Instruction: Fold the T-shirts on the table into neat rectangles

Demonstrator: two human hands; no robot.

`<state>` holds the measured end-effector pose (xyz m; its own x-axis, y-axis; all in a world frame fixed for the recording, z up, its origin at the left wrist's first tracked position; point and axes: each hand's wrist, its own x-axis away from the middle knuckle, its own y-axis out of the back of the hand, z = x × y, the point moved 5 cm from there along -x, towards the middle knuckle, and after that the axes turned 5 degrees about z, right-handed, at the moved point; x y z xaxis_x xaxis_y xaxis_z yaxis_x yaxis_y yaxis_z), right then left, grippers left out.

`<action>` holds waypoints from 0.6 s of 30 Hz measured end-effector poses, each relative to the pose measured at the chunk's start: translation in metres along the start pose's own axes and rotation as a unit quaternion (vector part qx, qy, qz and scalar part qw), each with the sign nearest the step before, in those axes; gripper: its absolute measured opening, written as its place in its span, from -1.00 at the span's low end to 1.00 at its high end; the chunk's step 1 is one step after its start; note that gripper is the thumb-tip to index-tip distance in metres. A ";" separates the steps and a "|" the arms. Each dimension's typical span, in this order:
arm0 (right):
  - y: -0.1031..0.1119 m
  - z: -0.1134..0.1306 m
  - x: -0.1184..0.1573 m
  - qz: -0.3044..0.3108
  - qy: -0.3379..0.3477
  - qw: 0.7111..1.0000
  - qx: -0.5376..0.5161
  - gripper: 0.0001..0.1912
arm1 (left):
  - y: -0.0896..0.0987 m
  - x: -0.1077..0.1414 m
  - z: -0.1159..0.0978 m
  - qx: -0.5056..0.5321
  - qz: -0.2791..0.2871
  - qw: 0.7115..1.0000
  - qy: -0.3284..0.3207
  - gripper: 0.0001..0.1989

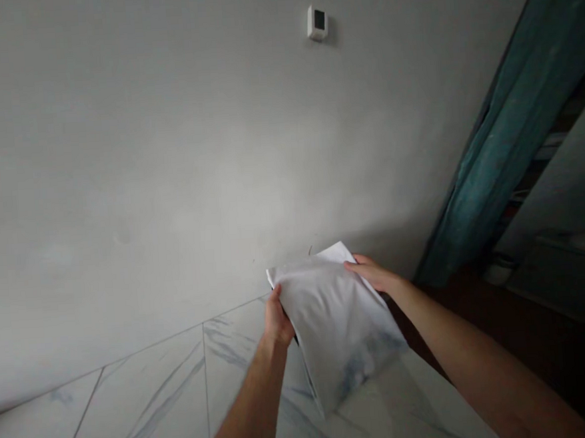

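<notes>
A single head-worn view, looking forward and down over your forearms [250,399].
Your camera sits above and behind them, since both enter from the bottom edge, and it faces a pale wall [168,154] filling most of the upper view. Below, it looks down on a marble-patterned surface [150,409], whose far edge slants upward to the right. Your left hand [278,320] and right hand [374,275], with the white item [328,303] between them, appear low near the middle, within arm's reach of the lens.

White-and-blue fabric [335,319], grey-veined white surface [153,415], teal curtain [512,140]
</notes>
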<state>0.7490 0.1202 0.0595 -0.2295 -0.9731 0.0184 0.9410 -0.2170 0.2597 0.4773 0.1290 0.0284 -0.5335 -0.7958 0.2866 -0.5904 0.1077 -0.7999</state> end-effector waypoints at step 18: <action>-0.017 -0.060 -0.076 -0.114 -0.043 0.952 0.282 -0.78 | 0.077 -0.063 -0.031 -0.249 -0.238 0.930 -0.124 -0.92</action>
<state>0.7657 0.1936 -0.0040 -0.4538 -0.8907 -0.0279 0.5865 -0.3221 0.7431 0.4468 0.2059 -0.0345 -0.0195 -0.9307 0.3653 -0.9646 -0.0786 -0.2518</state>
